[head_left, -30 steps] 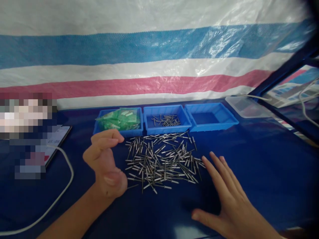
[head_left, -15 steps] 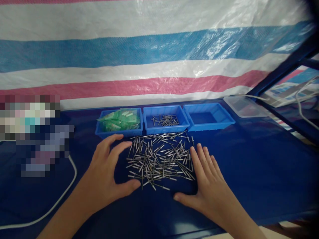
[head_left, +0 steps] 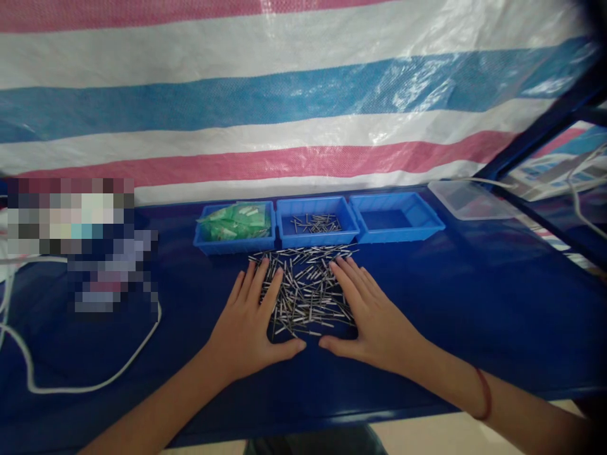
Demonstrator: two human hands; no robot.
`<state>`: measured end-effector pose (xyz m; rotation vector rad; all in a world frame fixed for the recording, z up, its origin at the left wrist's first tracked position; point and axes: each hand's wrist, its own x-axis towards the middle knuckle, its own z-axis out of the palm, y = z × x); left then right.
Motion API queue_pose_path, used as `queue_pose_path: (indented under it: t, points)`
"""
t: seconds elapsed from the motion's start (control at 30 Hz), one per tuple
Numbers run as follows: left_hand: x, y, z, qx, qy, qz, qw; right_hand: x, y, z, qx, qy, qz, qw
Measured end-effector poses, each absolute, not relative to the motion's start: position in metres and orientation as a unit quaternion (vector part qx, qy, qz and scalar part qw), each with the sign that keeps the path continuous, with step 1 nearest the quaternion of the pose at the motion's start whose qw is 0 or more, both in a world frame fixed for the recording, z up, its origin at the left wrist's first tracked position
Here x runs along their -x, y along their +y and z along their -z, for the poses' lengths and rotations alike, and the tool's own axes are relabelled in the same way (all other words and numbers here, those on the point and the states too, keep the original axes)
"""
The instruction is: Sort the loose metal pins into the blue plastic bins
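Note:
A heap of small metal pins (head_left: 307, 287) lies on the dark blue table (head_left: 474, 303). My left hand (head_left: 249, 322) lies flat on the left side of the heap, fingers stretched out and apart. My right hand (head_left: 370, 316) lies flat on the right side, fingers spread, thumb pointing toward the left thumb. Both hands hem the pins in from the sides. Behind the heap stand three blue trays: the left tray (head_left: 234, 243) holds green bags, the middle tray (head_left: 317, 235) holds a few pins, the right tray (head_left: 398, 221) holds nothing.
A white cable (head_left: 118, 373) loops over the table at the left, near a blurred patch. A clear plastic lid (head_left: 469, 201) sits at the back right. A striped tarpaulin (head_left: 284, 95) hangs behind the table. A dark blue frame bar (head_left: 545, 133) slants at the right.
Both hands have moved inward onto the heap and pushed the pins into a narrower pile. The left hand, raised and curled before, now lies flat.

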<state>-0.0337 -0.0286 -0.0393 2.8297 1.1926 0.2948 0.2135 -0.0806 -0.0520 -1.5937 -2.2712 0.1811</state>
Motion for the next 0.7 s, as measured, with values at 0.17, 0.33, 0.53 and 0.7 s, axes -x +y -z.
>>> queue_pose_path:
  t: [0.17, 0.33, 0.53, 0.7]
  points:
    - [0.021, -0.031, 0.042, -0.916, 0.383, -0.110, 0.044, -0.206, -0.071, 0.047, 0.509, -0.830, -0.078, 0.213]
    - [0.000, -0.036, 0.042, -0.910, 0.388, -0.135, 0.049, -0.199, -0.062, 0.043, 0.446, -0.854, -0.109, 0.245]
    - [-0.015, -0.039, 0.046, -0.883, 0.430, -0.186, 0.031, -0.186, -0.045, 0.045, 0.401, -0.867, -0.120, 0.269]
    - [-0.019, -0.037, 0.050, -0.862, 0.458, -0.214, 0.030, -0.176, -0.029, 0.047, 0.408, -0.856, -0.097, 0.301]
